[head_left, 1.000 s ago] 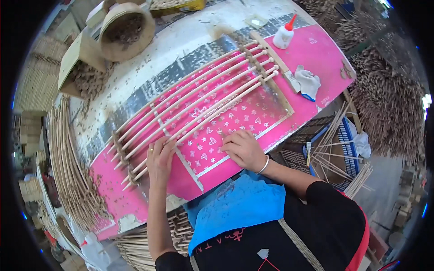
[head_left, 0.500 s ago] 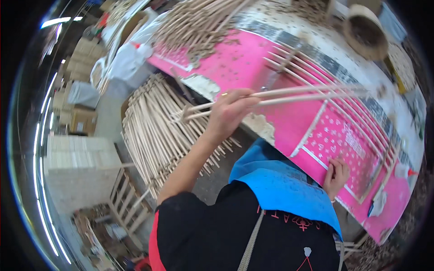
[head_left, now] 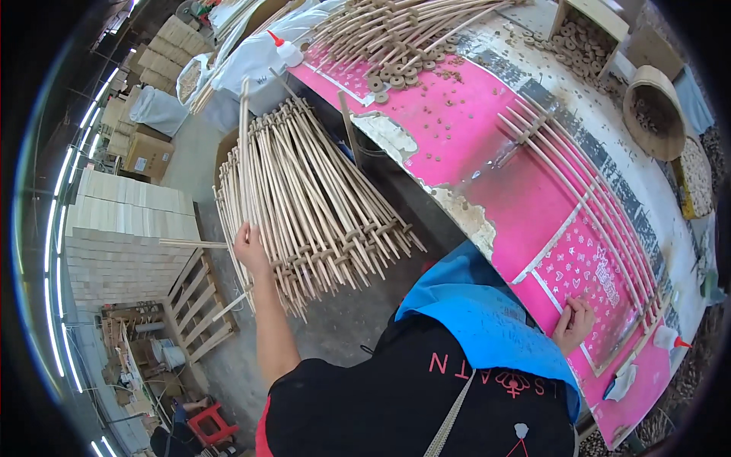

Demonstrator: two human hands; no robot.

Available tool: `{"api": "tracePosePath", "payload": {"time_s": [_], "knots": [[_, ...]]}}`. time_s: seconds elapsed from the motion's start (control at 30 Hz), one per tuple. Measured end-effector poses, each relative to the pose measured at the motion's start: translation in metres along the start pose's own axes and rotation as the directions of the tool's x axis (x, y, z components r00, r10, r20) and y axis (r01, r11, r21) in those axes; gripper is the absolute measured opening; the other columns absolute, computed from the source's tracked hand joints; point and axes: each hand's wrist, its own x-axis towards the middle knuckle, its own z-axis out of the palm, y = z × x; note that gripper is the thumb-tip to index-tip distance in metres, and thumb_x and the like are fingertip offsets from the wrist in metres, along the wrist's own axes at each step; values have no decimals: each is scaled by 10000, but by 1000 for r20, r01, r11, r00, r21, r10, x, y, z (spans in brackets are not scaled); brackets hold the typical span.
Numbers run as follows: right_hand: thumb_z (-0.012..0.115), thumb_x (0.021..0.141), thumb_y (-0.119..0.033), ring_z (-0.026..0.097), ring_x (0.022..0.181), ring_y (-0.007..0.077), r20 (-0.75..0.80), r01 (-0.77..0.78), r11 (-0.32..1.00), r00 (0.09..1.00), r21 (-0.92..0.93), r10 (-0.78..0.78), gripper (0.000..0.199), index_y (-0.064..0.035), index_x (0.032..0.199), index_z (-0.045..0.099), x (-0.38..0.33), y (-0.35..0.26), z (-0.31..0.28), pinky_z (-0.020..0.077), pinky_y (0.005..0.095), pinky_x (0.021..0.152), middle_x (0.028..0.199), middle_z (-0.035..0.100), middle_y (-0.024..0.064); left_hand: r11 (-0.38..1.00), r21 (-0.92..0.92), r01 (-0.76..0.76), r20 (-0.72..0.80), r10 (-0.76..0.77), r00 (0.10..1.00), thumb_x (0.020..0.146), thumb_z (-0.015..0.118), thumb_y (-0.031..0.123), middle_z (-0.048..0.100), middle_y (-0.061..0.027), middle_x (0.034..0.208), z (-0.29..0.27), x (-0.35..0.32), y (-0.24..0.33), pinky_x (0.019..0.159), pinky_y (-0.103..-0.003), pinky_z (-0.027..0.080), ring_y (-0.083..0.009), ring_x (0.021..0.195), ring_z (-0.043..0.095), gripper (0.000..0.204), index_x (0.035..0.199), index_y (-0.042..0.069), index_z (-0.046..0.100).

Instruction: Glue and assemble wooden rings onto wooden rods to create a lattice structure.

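Note:
My left hand (head_left: 250,247) is closed around the lower end of a pair of pale wooden dowels (head_left: 244,145), which stretch away from me along the left side of a big pile of dowels (head_left: 304,183). Many dowels in that pile carry small wooden discs near their ends. My right hand (head_left: 573,326) rests at the near edge of the pink-covered table (head_left: 487,183) with its fingers curled in; whether they hold anything is hidden. Beyond it, several long dowels (head_left: 594,198) lie side by side, with discs at both ends.
More disc-fitted dowels (head_left: 396,30) are heaped on the table's far left, near loose discs (head_left: 396,76). Glue bottles with red tips stand at the far left (head_left: 288,52) and right (head_left: 668,338). A wooden box of discs (head_left: 586,38) and a round tub (head_left: 653,114) are at the back.
My left hand has swung left from over the table to the pile, carrying the dowels with it. My right hand stays curled at the table edge. The view has turned leftward.

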Motion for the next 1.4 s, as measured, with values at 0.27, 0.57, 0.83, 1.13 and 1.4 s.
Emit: {"api": "tracePosePath", "payload": {"time_s": [0.27,0.57,0.83,1.13,1.4], "knots": [[623,925,-14,556,1039,304,9,3,1000,1000,-4,-3,142,-42,1042,696,2,1,2,435,420,911,1064,622,127,928,263,264,5,-275,961,896,715,133,739,-151,1086,37,56,-60,892,-377,535,-276,994,704,319,1173,-24,707],[646,863,-1,581,990,323,2,-41,998,999,-44,41,119,-43,964,692,8,-11,-2,433,424,885,1013,634,138,983,126,136,127,-152,980,850,611,36,590,-38,695,86,65,-92,631,-339,440,-150,676,505,107,751,4,590],[687,821,-36,579,972,276,-29,-107,994,994,-33,106,130,-86,938,714,14,-14,-8,403,408,861,992,654,76,617,787,-34,163,-155,974,869,714,282,677,-179,1198,87,65,-51,965,-469,495,-373,1136,635,427,1238,71,674],[682,821,-77,585,979,279,-27,-147,989,989,19,147,127,-110,941,708,10,-2,-9,432,420,859,1011,653,49,634,-594,-496,453,772,445,947,639,48,695,-149,1170,227,-175,270,958,-411,484,-302,1072,637,233,1160,-36,679],[680,847,-86,569,1023,240,-27,-158,984,987,87,160,127,-114,971,689,6,-4,-12,425,395,886,1051,637,27,53,-843,-536,269,904,-333,852,731,123,616,-48,1238,295,-368,415,989,-407,425,-255,1145,579,414,1259,130,655]]}}
